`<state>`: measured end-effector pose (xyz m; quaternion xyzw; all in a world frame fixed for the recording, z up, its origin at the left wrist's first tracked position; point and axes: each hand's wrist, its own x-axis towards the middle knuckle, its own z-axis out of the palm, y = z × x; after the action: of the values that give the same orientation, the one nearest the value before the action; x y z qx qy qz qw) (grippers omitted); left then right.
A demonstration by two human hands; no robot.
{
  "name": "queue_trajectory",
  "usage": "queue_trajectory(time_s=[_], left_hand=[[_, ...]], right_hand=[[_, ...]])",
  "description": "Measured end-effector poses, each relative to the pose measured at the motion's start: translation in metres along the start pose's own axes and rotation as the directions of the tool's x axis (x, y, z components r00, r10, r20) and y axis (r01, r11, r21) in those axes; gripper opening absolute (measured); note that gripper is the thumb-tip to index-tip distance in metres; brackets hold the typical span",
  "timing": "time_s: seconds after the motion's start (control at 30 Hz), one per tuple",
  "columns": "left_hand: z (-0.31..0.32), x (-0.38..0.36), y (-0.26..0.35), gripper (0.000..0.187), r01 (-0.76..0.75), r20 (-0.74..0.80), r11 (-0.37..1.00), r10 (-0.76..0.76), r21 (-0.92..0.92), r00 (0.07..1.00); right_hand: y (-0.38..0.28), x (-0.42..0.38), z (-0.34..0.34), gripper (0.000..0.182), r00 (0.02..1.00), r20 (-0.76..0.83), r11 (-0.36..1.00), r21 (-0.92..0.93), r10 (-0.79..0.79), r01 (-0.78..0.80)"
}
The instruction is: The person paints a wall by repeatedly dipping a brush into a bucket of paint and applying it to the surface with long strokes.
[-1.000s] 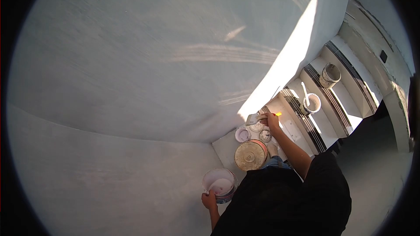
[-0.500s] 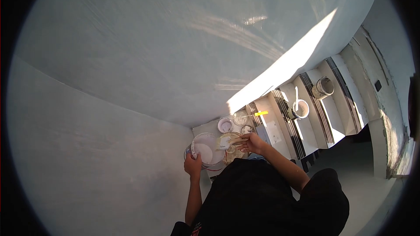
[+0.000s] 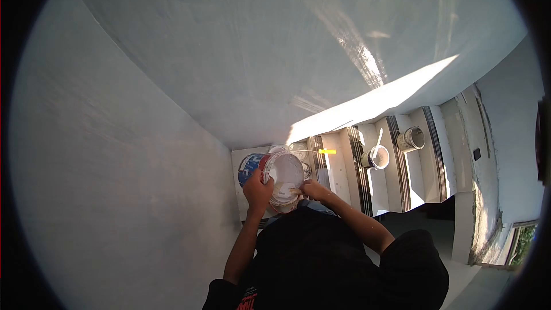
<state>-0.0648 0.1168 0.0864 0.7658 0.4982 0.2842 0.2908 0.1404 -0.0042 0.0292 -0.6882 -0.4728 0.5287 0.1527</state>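
Apparently at a dip or wipe, the right hand (image 3: 313, 190) grasps a brush-like tool (image 3: 283, 190) at the mouth of the tilted bucket (image 3: 285, 167), whose rim the left hand (image 3: 257, 191) clasps above the landing (image 3: 243, 153), the next move calling for steadiness.

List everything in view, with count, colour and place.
Held bucket: one, blue and red outside, pale inside, at the left hand
Flat tool: one, pale, at the right hand, over the bucket
Small containers: count unclear, pale, partly hidden behind the bucket
Yellow strip: one, yellow, near the lowest steps
Stair buckets: two, dirty pale and dark, on the steps
Stick: one, white, in the nearer stair bucket
Steps: several, pale with dark striped edges, right
Walls: pale grey, left and above
Hands: two, left and right, bare
Shirt: one, black, bottom
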Motion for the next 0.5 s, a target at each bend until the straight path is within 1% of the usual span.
queue_trajectory(time_s=[0.03, 0.1, 0.13, 0.23, 0.3, 0.33, 0.37, 0.43, 0.5], left_hand=[[-0.001, -0.002, -0.001, 0.024, 0.027, 0.0, 1.0, -0.027, -0.009, 1.0], [-0.003, -0.006, -0.003, 0.025, 0.074, 0.008, 0.997, -0.073, -0.022, 0.997], [-0.003, -0.009, -0.007, 0.025, 0.12, -0.005, 0.992, -0.12, -0.033, 0.993], [-0.001, -0.017, -0.024, 0.028, 0.244, -0.036, 0.968, -0.246, -0.059, 0.969], [-0.003, -0.027, -0.043, 0.03, 0.325, -0.057, 0.944, -0.329, -0.062, 0.943], [-0.001, -0.033, -0.058, 0.031, 0.333, -0.077, 0.942, -0.335, -0.036, 0.939], [-0.008, -0.037, -0.059, 0.032, 0.353, -0.092, 0.935, -0.356, -0.04, 0.93], [-0.021, -0.043, -0.059, 0.033, 0.395, -0.125, 0.917, -0.398, -0.046, 0.909], [-0.032, -0.049, -0.061, 0.035, 0.452, -0.129, 0.891, -0.454, -0.049, 0.882]], right_hand=[[-0.001, -0.002, 0.002, 0.031, 0.998, -0.061, 0.998, -0.062, -0.031, 0.027], [0.005, -0.006, 0.004, 0.032, 0.969, -0.245, 0.999, 0.046, 0.013, -0.001], [-0.001, -0.013, -0.003, 0.032, 0.959, -0.281, 0.993, 0.117, 0.037, -0.004], [-0.033, -0.036, -0.04, 0.027, 0.969, -0.191, 0.932, 0.353, 0.158, -0.082], [-0.041, -0.044, -0.057, 0.023, 0.958, -0.215, 0.864, 0.5, 0.191, -0.061], [-0.04, -0.042, -0.065, 0.021, 0.953, -0.224, 0.821, 0.57, 0.205, -0.042], [-0.033, -0.037, -0.072, 0.019, 0.955, -0.221, 0.79, 0.612, 0.199, -0.023], [-0.021, -0.023, -0.087, 0.02, 0.942, -0.291, 0.787, 0.615, 0.169, 0.048], [-0.013, 0.0, -0.099, 0.021, 0.887, -0.406, 0.764, 0.637, 0.219, 0.103]])
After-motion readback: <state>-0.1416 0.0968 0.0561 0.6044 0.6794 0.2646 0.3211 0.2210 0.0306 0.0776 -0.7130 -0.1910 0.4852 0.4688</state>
